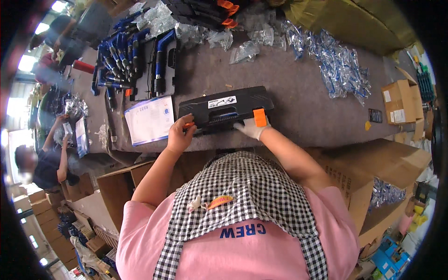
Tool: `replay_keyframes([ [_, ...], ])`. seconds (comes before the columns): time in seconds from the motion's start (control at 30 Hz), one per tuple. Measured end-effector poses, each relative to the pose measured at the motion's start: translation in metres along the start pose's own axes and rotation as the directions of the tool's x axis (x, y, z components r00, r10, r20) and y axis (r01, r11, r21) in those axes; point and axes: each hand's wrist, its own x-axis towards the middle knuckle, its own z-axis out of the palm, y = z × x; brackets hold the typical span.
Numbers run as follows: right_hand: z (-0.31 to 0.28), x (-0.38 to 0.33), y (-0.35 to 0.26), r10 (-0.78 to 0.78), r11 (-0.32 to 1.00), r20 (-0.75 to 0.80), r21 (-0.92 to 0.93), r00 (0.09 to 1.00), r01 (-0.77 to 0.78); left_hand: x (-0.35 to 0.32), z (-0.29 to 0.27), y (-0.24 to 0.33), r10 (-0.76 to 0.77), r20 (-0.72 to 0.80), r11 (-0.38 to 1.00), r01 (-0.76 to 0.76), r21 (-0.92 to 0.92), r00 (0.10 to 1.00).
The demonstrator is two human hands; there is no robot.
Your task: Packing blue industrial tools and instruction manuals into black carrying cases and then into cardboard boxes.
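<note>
A closed black plastic tool case (252, 95) with a white label and two orange latches lies in front of me at the table's near edge. My bare left hand (180, 134) is curled round its left front corner, fingers on the left orange latch (188, 126). At the right, my right hand (252, 128), in a pale glove, grips the front edge beside the other orange latch (260, 117). That hand's fingertips are partly hidden by the case. Left of the case lies a white printed sheet (150, 122).
An open black case (167, 49) holding a blue-and-black tool stands at the far left, beside a heap of similar tools (116, 58). Bagged blue parts (338, 65) lie at the far right. Cardboard boxes (399, 100) stand right and below. Another person (49, 163) works at the left.
</note>
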Motion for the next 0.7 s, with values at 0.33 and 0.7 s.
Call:
replay_keyframes([
  [0.33,0.012,-0.008,-0.035,-0.49,0.848,0.302,-0.054,0.818,0.528,0.001,0.001,0.003,-0.069,-0.001,0.997,0.069,-0.041,0.998],
  [0.7,0.032,-0.018,-0.044,-0.245,0.959,0.227,-0.086,0.943,0.27,-0.032,0.019,-0.013,-0.029,0.079,1.0,0.028,0.007,0.996],
])
